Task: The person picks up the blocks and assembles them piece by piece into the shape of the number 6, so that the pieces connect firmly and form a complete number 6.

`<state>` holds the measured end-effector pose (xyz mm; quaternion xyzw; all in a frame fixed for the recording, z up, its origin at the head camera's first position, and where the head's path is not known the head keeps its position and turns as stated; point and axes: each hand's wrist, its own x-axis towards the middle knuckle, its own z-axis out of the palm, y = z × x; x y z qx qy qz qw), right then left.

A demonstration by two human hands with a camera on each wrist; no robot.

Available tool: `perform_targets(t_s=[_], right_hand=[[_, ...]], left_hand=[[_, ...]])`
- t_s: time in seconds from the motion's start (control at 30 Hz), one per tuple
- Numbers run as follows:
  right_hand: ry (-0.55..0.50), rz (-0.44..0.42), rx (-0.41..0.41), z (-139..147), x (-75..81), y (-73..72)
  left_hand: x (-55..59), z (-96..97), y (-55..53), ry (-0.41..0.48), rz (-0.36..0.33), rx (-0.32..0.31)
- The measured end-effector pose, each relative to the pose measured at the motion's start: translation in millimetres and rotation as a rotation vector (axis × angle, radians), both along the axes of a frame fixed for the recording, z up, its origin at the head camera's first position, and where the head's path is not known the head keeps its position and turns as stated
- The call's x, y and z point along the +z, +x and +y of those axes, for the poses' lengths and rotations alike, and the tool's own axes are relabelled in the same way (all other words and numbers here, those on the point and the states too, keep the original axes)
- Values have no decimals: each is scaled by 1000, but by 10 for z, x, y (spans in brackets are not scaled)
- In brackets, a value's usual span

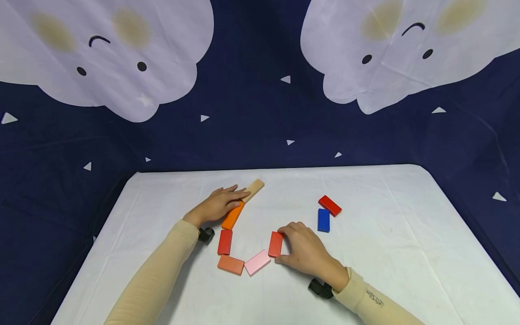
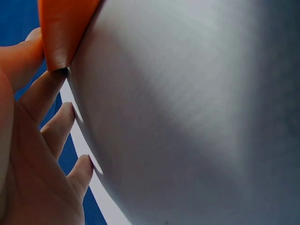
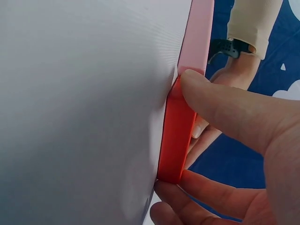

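Observation:
My right hand [image 1: 306, 249] pinches a red block [image 1: 275, 244] by its two ends, thumb at the near end and fingertips at the far one. That block lies flat, its near end close against a pink block [image 3: 196, 37]. My left hand [image 1: 219, 204] lies with its fingers extended over the joint between an orange block [image 1: 232, 217] and a natural wood block [image 1: 255, 188]. Its thumb is against the orange block, and the fingers reach onto the wood one. A second red block [image 1: 225, 242] and a coral block [image 1: 230, 265] continue the curved row to the pink block.
Off to the right, a blue block [image 1: 323, 220] and another red block [image 1: 330, 205] lie close together. All the blocks are on a white-covered table [image 1: 386, 216]. Behind it hangs a dark blue cloth [image 1: 252, 135] with cloud faces.

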<state>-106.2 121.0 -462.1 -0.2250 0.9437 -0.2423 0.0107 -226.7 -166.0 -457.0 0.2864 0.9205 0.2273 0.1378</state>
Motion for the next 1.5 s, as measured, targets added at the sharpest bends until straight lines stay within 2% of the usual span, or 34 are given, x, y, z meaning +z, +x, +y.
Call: perform_targets(t_s=[0.67, 1.03, 1.5], right_hand=[[-13, -25, -3, 57, 17, 26], [-72, -42, -119, 324, 170, -22], [-124, 27, -217, 728, 226, -125]], left_hand=[[7, 6, -8, -9, -16, 2], [-3, 3, -20, 1, -23, 4], [-5, 1, -11, -3, -25, 12]])
